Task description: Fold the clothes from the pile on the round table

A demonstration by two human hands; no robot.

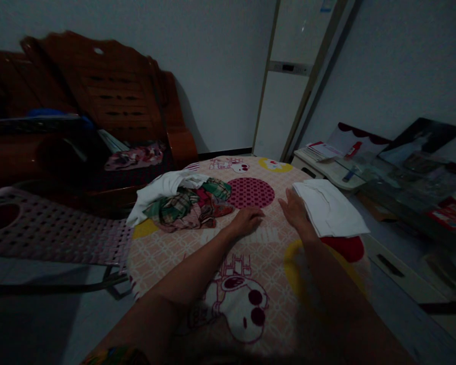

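A round table (281, 238) wears a patterned pink cloth. My left hand (248, 222) hovers over or rests on its middle, fingers slightly curled and holding nothing I can see. To its left lies a crumpled heap of clothes: a white cloth (161, 188), a green plaid cloth (178, 203) and a reddish one. My right hand (294, 209) has its fingers apart beside the left edge of a folded white cloth (332, 210), with nothing gripped. Whether it touches that cloth is unclear.
Behind on the left stands a wooden bench (114, 96) with clothes on its seat. A woven chair (61, 228) is close to the table's left side. On the right, a white cabinet (387, 263) with a glass top carries papers and a framed picture (421, 139).
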